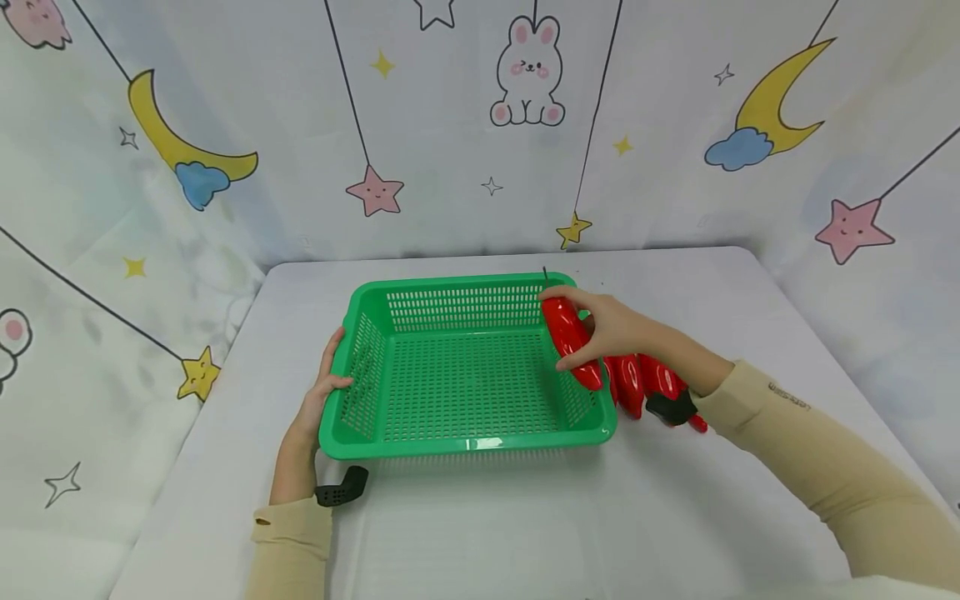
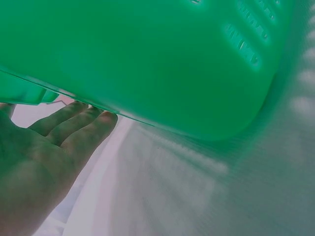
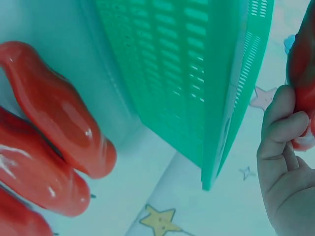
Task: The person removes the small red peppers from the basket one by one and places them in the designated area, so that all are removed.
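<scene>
A green plastic basket (image 1: 468, 443) with slotted walls stands on the table; its floor shows bare. My left hand (image 1: 318, 392) holds its left rim, thumb over the edge, and in the left wrist view the fingers (image 2: 86, 125) touch the rim from outside. Over the basket's right side, my right hand (image 1: 600, 327) grips a glossy red pepper (image 1: 567, 337) between thumb and fingers. A thin dark stem sticks up from its top end. More red peppers (image 1: 628, 385) lie outside the right wall, partly hidden by my right forearm; several show in the right wrist view (image 3: 64, 113).
The white-covered table (image 1: 480, 525) reaches back to a cloth wall (image 1: 450, 125) printed with moons, stars and a rabbit. A black wrist camera (image 1: 342, 487) sits on the left wrist and another (image 1: 671, 408) on the right.
</scene>
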The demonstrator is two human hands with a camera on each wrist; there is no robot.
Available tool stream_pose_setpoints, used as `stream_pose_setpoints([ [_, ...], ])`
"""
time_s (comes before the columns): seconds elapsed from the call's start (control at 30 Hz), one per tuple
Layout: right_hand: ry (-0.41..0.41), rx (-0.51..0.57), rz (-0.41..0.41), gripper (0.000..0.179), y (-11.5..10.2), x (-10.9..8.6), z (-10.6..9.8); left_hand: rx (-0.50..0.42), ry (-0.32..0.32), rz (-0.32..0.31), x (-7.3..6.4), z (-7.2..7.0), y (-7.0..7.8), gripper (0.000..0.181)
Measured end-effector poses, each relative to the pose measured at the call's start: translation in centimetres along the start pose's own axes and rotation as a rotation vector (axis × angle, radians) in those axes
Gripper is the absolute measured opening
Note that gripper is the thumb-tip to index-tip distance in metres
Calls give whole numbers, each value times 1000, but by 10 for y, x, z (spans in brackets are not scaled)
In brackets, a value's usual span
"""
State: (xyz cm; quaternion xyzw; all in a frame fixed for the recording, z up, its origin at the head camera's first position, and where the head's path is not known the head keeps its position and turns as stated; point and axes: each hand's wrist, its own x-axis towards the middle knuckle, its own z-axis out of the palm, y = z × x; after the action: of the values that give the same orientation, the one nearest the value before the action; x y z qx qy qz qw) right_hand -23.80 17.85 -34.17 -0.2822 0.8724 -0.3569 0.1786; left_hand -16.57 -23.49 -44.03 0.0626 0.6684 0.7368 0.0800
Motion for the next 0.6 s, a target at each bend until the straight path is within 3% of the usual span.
stream_pose_setpoints([
  [0.17,17,63,-3,81,6,-11,-5,-6,-1,-3,0,1,0,76],
  [0.6,44,109,50,86,17,-37,-17,-6,-4,-4,0,0,1,76],
])
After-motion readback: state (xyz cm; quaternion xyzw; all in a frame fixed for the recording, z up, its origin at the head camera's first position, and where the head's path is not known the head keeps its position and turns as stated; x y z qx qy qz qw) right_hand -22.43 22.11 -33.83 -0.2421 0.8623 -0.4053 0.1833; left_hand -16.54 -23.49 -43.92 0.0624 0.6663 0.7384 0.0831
